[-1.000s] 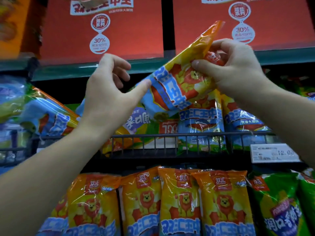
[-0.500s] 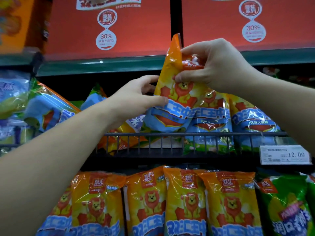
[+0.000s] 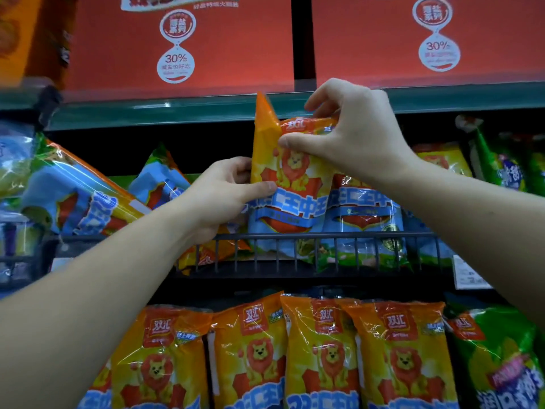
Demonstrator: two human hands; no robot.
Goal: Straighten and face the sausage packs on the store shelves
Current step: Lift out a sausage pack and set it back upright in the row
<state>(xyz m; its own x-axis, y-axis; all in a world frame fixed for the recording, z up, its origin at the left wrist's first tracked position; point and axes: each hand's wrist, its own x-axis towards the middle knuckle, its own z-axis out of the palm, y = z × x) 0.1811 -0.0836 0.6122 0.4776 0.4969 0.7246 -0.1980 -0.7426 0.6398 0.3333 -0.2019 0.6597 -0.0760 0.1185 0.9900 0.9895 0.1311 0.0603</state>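
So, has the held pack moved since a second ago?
Yes. The pack has swung from tilted to upright and come down until its foot sits behind the wire rail.

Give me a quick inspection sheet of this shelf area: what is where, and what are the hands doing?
Surface: shelf fronted by a wire rail, with packs standing behind it.
Job's things: held pack upright, lion side facing out; leaning pack tilted, at the left; lower row upright, facing out.
Clutter: nothing seen.
Grippers: left hand grips the held pack's left edge; right hand pinches its top.
Cables: nothing seen.
Surroundings: red boxes on the shelf above; green packs at the right; price tag.
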